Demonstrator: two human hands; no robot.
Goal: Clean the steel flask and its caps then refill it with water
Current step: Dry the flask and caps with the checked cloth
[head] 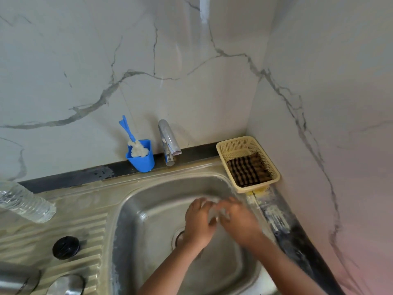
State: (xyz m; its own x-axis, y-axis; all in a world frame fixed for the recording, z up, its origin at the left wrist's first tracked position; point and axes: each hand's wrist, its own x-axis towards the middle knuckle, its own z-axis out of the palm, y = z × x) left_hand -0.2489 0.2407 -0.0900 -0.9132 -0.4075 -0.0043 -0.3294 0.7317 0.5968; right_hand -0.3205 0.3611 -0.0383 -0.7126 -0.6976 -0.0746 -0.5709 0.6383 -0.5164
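Both hands meet over the steel sink point(136, 209), above its drain. My left hand point(198, 222) and my right hand point(238, 220) are motion-blurred, fingertips together around a small pale patch point(213, 212) that I cannot identify. A black round cap point(66, 248) lies on the ribbed drainboard to the left. A domed steel cap point(67, 285) sits at the bottom left, and beside it the steel flask point(17, 281) is partly cut off by the frame edge.
The tap point(169, 141) stands behind the sink with no water visible. A blue cup point(141, 160) holds a bottle brush. A yellow basket point(274, 173) with a striped scrubber sits in the right corner. A clear plastic bottle point(25, 202) lies at the left.
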